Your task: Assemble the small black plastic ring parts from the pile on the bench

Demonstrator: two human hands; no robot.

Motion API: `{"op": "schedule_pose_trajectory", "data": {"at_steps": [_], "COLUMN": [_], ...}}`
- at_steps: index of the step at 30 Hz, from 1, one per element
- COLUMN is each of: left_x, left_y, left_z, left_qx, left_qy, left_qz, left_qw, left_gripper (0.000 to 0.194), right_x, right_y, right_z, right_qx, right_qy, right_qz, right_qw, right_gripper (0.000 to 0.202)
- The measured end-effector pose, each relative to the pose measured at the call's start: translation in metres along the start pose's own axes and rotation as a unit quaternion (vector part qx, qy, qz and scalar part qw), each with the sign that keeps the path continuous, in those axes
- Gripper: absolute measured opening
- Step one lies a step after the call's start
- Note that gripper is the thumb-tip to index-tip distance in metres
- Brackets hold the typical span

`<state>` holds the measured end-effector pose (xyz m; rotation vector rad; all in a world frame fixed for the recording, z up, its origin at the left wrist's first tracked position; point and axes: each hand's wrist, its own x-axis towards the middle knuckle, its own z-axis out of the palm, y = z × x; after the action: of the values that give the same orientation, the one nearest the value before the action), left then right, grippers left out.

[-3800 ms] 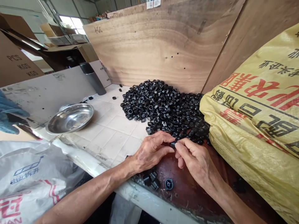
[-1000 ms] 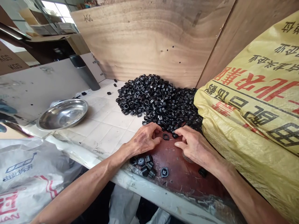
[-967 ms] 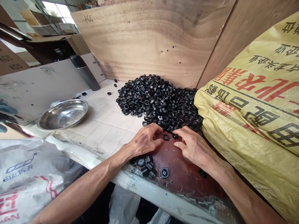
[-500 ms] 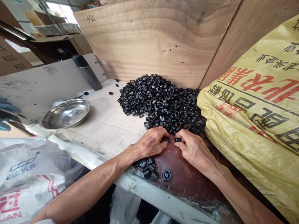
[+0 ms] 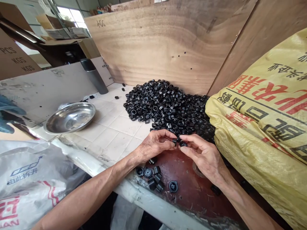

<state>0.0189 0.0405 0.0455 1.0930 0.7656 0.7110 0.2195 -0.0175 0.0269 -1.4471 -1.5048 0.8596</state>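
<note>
Glossy black plastic rings, shiny metal bowl, grained wood board

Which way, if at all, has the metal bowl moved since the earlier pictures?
No. The metal bowl keeps its place relative to the wooden panel, left of and nearer than the panel's lower left corner; both share one slight drift, likely the camera's.

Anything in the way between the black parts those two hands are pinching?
Nothing visible. The small black part in the left hand sits right beside the round black piece in the right hand; the black pile lies beyond them.
</note>
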Motion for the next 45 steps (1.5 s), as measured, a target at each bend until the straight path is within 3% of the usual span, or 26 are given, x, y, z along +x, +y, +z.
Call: {"op": "schedule_pose_trajectory", "data": {"at_steps": [9, 16, 24, 32, 34, 38, 42, 45], "left_x": [-0.002, -0.002, -0.006, -0.008, -0.009, -0.009, -0.008, -0.007], "left_y": [0.0, -0.006, -0.006, -0.002, 0.0, -0.001, -0.003, -0.002], "left_z": [0.002, 0.001, 0.005, 0.007, 0.008, 0.009, 0.007, 0.006], "left_qx": [-0.019, -0.005, 0.031, 0.037, 0.039, 0.025, 0.012, 0.017], "left_qy": [-0.011, -0.03, -0.035, -0.025, -0.037, -0.048, -0.012, 0.002], "left_qz": [0.02, 0.045, 0.078, 0.09, 0.081, 0.065, 0.09, 0.089], "left_qw": [1.0, 0.999, 0.996, 0.995, 0.995, 0.996, 0.996, 0.996], "left_gripper": [0.033, 0.031, 0.03, 0.028, 0.028, 0.028, 0.026, 0.027], "right_x": [-0.002, -0.005, -0.009, -0.01, -0.01, -0.01, -0.012, -0.012], "right_y": [-0.004, -0.01, -0.008, -0.008, -0.008, -0.012, -0.02, -0.021], "right_z": [0.004, 0.005, 0.007, 0.002, 0.002, 0.004, 0.003, 0.001], "right_qx": [0.024, -0.043, -0.09, -0.165, -0.176, -0.191, -0.159, -0.166], "right_qy": [0.022, 0.049, 0.072, 0.018, 0.02, 0.035, 0.027, 0.027], "right_qz": [0.004, -0.125, -0.108, -0.188, -0.188, -0.162, -0.157, -0.148], "right_qw": [0.999, 0.99, 0.987, 0.968, 0.966, 0.967, 0.974, 0.975], "right_gripper": [0.018, 0.012, 0.027, 0.017, 0.018, 0.047, 0.033, 0.036]}}
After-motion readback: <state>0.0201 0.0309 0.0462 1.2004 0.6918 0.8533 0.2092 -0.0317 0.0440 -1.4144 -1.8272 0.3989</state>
